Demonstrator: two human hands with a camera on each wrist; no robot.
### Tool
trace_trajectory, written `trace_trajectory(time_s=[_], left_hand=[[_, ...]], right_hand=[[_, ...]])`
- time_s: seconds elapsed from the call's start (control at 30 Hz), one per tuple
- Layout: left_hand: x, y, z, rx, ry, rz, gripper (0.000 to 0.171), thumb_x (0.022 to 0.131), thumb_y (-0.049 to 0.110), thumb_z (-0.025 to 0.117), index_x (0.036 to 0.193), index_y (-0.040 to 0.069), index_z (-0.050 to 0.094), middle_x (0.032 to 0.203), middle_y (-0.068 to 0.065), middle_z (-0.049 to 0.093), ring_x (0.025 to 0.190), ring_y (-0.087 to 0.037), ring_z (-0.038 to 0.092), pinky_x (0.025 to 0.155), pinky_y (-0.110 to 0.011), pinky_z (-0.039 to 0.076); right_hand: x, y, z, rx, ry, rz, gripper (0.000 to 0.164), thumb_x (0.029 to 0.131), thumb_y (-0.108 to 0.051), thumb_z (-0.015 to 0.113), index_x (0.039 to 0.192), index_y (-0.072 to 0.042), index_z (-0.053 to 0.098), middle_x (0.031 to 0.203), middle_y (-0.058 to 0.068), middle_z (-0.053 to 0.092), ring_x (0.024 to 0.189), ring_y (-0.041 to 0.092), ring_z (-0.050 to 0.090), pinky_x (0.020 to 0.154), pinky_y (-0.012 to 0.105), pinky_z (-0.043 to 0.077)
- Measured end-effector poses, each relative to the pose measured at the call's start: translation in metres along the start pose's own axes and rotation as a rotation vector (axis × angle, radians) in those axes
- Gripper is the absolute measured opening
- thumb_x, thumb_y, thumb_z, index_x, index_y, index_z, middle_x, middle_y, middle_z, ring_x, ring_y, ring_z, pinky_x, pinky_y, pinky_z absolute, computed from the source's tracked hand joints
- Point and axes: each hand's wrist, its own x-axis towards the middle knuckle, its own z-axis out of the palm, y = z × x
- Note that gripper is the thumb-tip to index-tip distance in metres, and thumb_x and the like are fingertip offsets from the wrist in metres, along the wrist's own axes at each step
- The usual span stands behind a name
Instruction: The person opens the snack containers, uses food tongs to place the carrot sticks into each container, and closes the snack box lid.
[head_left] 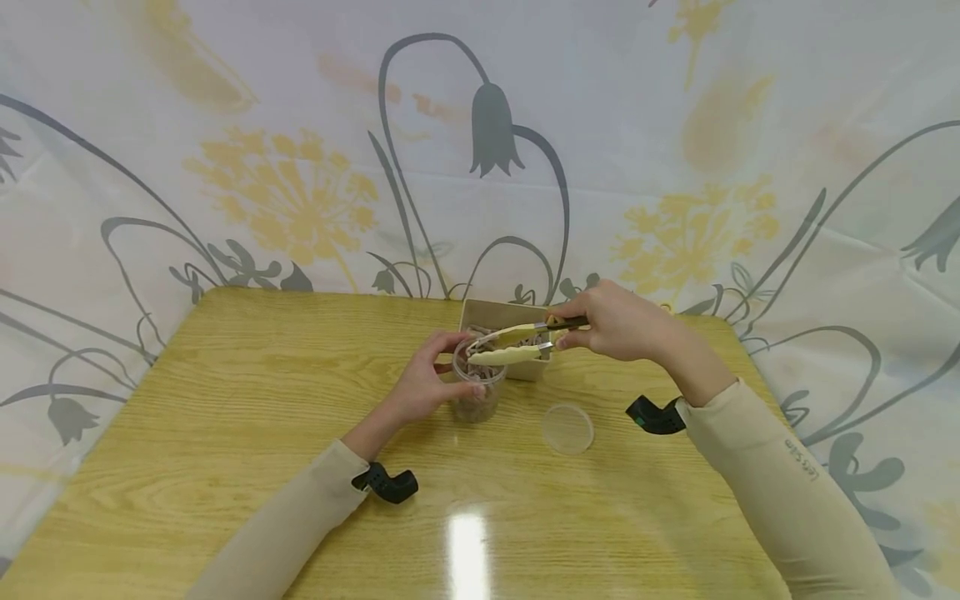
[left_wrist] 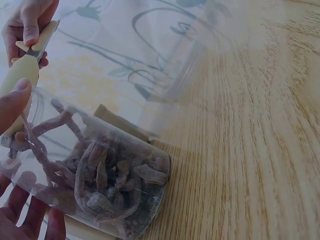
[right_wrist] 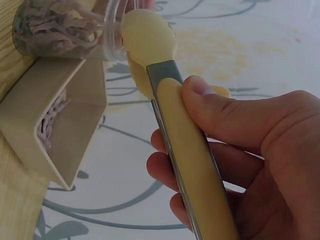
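Observation:
My left hand (head_left: 423, 379) grips a clear round jar (head_left: 477, 406) near its open top, thumb on the near side and fingers on the far side. Inside the jar lie purplish-grey, powdery-looking dried strips (left_wrist: 102, 192), some reaching up to the mouth. In my right hand (head_left: 626, 325) are tongs (right_wrist: 192, 150) with cream tips and a cream and metal handle. The tips reach into the jar's mouth, and in the left wrist view a strip hangs close below them. A beige rectangular box (right_wrist: 25, 120) behind the jar holds more such strips (right_wrist: 52, 120).
A clear round lid (head_left: 567, 429) lies flat on the wood-grain table (head_left: 262, 392), right of the jar. Along the table's far edge hangs a flower-patterned cloth (head_left: 450, 208). Black wrist mounts stick out from the left sleeve (head_left: 315, 500) and the right sleeve (head_left: 757, 467).

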Motion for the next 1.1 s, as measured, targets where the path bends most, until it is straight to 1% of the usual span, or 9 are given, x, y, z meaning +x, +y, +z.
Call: trace_trajectory(time_s=[0.17, 0.23, 0.47, 0.57, 0.83, 0.9, 0.97, 1.03, 1.1], left_hand=[[0.0, -0.005, -0.001, -0.021, -0.003, 0.014, 0.07, 0.079, 0.003, 0.085, 0.141, 0.005, 0.053, 0.127, -0.014, 0.049, 0.123, -0.032, 0.049, 0.101, -0.051, 0.047], [0.0, -0.004, -0.001, -0.021, -0.004, 0.019, 0.07, 0.078, 0.005, 0.085, 0.141, 0.005, 0.053, 0.126, -0.013, 0.05, 0.122, -0.031, 0.049, 0.101, -0.05, 0.047], [-0.01, 0.037, -0.002, -0.016, -0.006, 0.015, 0.067, 0.08, -0.005, 0.08, 0.138, -0.009, 0.049, 0.125, -0.024, 0.049, 0.122, -0.04, 0.048, 0.102, -0.055, 0.045], [-0.011, 0.037, -0.002, -0.014, -0.007, 0.016, 0.067, 0.08, -0.004, 0.08, 0.139, -0.009, 0.049, 0.126, -0.024, 0.049, 0.123, -0.04, 0.048, 0.102, -0.055, 0.045], [-0.01, 0.036, -0.003, -0.005, -0.006, -0.005, 0.065, 0.081, -0.002, 0.08, 0.139, -0.005, 0.05, 0.125, -0.02, 0.05, 0.123, -0.036, 0.049, 0.102, -0.053, 0.046], [-0.009, 0.036, -0.003, -0.007, -0.006, -0.014, 0.065, 0.081, -0.002, 0.08, 0.139, -0.006, 0.05, 0.126, -0.021, 0.05, 0.123, -0.037, 0.048, 0.103, -0.052, 0.045], [-0.009, 0.033, -0.002, -0.003, -0.008, -0.021, 0.066, 0.081, -0.002, 0.08, 0.14, -0.007, 0.049, 0.127, -0.023, 0.049, 0.124, -0.038, 0.048, 0.103, -0.052, 0.045], [-0.006, 0.023, -0.001, -0.001, -0.007, -0.022, 0.068, 0.081, -0.003, 0.08, 0.14, -0.008, 0.047, 0.128, -0.023, 0.049, 0.125, -0.039, 0.047, 0.103, -0.052, 0.045], [-0.003, 0.014, -0.001, -0.003, -0.007, -0.017, 0.07, 0.08, -0.004, 0.08, 0.142, -0.007, 0.046, 0.129, -0.024, 0.048, 0.126, -0.04, 0.046, 0.103, -0.053, 0.045]], right_hand=[[-0.002, 0.002, 0.0, 0.005, -0.002, 0.002, 0.044, 0.091, -0.017, 0.075, 0.128, 0.003, 0.065, 0.115, 0.017, 0.071, 0.088, 0.022, 0.071, 0.076, 0.041, 0.057], [-0.003, 0.003, 0.0, 0.002, -0.001, 0.004, 0.044, 0.09, -0.018, 0.075, 0.128, 0.002, 0.065, 0.115, 0.016, 0.07, 0.089, 0.022, 0.071, 0.076, 0.04, 0.057], [-0.007, 0.005, -0.001, 0.011, 0.016, -0.012, 0.044, 0.089, -0.017, 0.076, 0.128, 0.0, 0.066, 0.116, 0.013, 0.071, 0.085, 0.016, 0.07, 0.075, 0.039, 0.057], [-0.008, 0.004, -0.001, 0.022, 0.018, -0.009, 0.044, 0.089, -0.016, 0.076, 0.129, -0.002, 0.066, 0.116, 0.013, 0.071, 0.086, 0.016, 0.071, 0.076, 0.04, 0.057], [-0.008, 0.0, 0.001, 0.041, 0.012, -0.002, 0.049, 0.089, -0.02, 0.076, 0.131, 0.001, 0.064, 0.116, 0.016, 0.07, 0.091, 0.022, 0.071, 0.072, 0.036, 0.053], [-0.008, 0.0, 0.001, 0.043, 0.008, 0.009, 0.049, 0.089, -0.021, 0.076, 0.132, 0.001, 0.063, 0.117, 0.016, 0.07, 0.077, 0.018, 0.069, 0.07, 0.036, 0.051], [-0.009, 0.0, 0.001, 0.04, 0.01, 0.025, 0.05, 0.09, -0.022, 0.075, 0.133, 0.001, 0.062, 0.117, 0.016, 0.07, 0.062, 0.011, 0.06, 0.068, 0.035, 0.048], [-0.009, 0.001, 0.0, 0.036, 0.018, 0.038, 0.051, 0.091, -0.022, 0.074, 0.134, 0.001, 0.061, 0.117, 0.017, 0.07, 0.056, 0.006, 0.051, 0.067, 0.035, 0.047], [-0.01, 0.003, -0.001, 0.033, 0.032, 0.044, 0.051, 0.091, -0.022, 0.074, 0.134, 0.002, 0.06, 0.117, 0.017, 0.07, 0.053, 0.005, 0.048, 0.067, 0.034, 0.047]])
